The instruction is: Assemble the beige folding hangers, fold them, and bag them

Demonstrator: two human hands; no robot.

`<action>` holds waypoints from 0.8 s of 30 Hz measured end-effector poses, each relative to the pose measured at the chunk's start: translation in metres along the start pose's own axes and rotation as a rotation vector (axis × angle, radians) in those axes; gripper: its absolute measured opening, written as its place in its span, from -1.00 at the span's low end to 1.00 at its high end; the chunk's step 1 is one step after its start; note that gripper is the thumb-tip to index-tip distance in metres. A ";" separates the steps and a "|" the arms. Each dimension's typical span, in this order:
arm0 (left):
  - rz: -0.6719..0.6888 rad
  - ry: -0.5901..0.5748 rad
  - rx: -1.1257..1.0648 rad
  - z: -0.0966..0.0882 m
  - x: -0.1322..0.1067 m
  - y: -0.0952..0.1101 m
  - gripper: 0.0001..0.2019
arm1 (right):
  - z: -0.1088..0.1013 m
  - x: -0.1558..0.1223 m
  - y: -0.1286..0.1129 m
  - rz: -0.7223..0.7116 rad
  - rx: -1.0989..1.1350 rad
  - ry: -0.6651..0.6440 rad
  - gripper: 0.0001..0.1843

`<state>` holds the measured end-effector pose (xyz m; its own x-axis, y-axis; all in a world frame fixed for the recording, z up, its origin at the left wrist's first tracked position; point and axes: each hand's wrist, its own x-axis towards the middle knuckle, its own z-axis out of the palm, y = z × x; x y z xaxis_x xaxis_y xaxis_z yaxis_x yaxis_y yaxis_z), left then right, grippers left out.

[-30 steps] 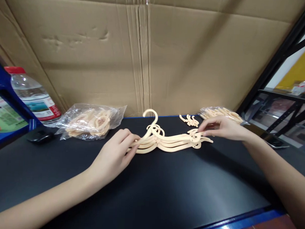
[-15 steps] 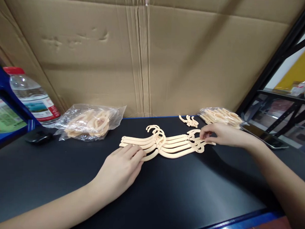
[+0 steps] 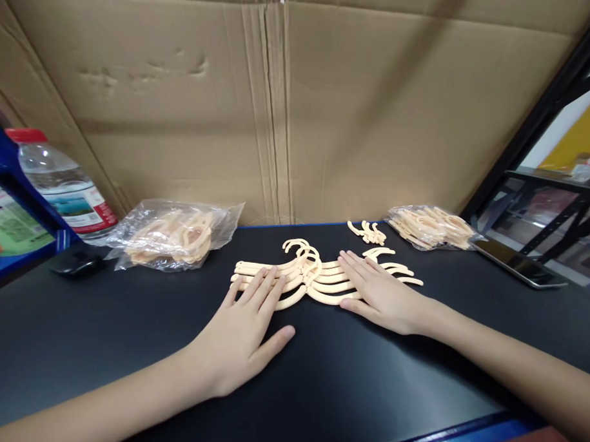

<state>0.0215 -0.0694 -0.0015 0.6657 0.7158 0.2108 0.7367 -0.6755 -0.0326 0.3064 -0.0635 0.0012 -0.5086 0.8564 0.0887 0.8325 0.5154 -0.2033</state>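
Note:
Several cream plastic clothes hangers (image 3: 329,288) lie overlapped in a row on the dark table, their hooks bunched at the middle and curving up to the left. My left hand (image 3: 245,332) rests flat across their left arms, fingers stretched out and thumb apart. Over their right arms lies my right hand (image 3: 382,292), also flat with fingers extended. Curved cream pieces (image 3: 394,268) stick out beyond my right hand; how they join the hangers is hidden under it. Neither hand grips anything.
Behind the hangers lies a small pile of cream hooks (image 3: 367,232). Plastic bags of cream parts sit at left (image 3: 171,236) and right (image 3: 430,226). A phone (image 3: 519,262), a black mouse (image 3: 75,260) and a water bottle (image 3: 64,187) flank them. A cardboard wall (image 3: 182,114) stands behind.
My right hand has left the pieces at the right end and moved left, flattening onto the hangers. My left fingers have straightened and spread from a curled hold.

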 end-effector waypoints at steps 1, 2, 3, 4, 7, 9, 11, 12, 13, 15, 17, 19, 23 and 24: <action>-0.001 -0.019 -0.020 0.000 0.004 -0.004 -0.36 | 0.002 0.002 0.003 0.001 -0.003 0.009 -0.18; -0.002 -0.031 -0.035 0.001 0.007 -0.007 -0.36 | 0.003 0.004 0.006 0.003 -0.004 0.021 -0.18; -0.003 -0.039 -0.045 0.001 0.011 -0.009 -0.35 | 0.004 0.006 0.009 0.006 -0.005 0.030 -0.19; -0.006 -0.043 -0.051 0.002 0.014 -0.011 -0.34 | 0.004 0.008 0.012 0.010 -0.006 0.036 -0.19; -0.029 -0.056 -0.055 0.003 0.021 -0.012 -0.33 | 0.004 0.012 0.018 0.021 -0.018 0.029 -0.18; -0.037 -0.058 -0.055 0.004 0.021 -0.011 -0.34 | 0.004 0.012 0.018 0.029 -0.033 0.015 -0.16; -0.032 -0.046 -0.057 0.004 0.020 -0.010 -0.35 | 0.004 0.012 0.018 0.034 -0.045 0.007 -0.14; -0.027 -0.039 -0.060 0.005 0.020 -0.010 -0.35 | 0.003 0.012 0.017 0.032 -0.049 0.006 -0.15; -0.022 -0.032 -0.062 0.005 0.019 -0.011 -0.35 | 0.003 0.011 0.017 0.030 -0.051 0.010 -0.16; -0.007 -0.010 -0.066 0.006 0.019 -0.011 -0.36 | 0.001 0.010 0.017 0.025 -0.058 0.029 -0.18; 0.010 0.054 -0.077 0.004 0.019 -0.011 -0.39 | -0.001 0.010 0.017 0.026 -0.065 0.073 -0.20; 0.038 0.169 -0.133 -0.005 0.018 -0.005 -0.46 | -0.004 0.011 0.020 0.025 -0.055 0.149 -0.24; 0.126 0.459 -0.400 -0.041 -0.002 0.020 -0.61 | -0.005 0.015 0.027 -0.015 0.059 0.383 -0.45; 0.146 0.523 -0.463 -0.049 -0.012 0.027 -0.65 | -0.005 0.016 0.029 -0.028 0.095 0.441 -0.51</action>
<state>0.0279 -0.1047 0.0428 0.5242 0.5120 0.6805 0.4412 -0.8468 0.2972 0.3238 -0.0347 0.0016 -0.3713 0.7832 0.4987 0.7854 0.5514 -0.2812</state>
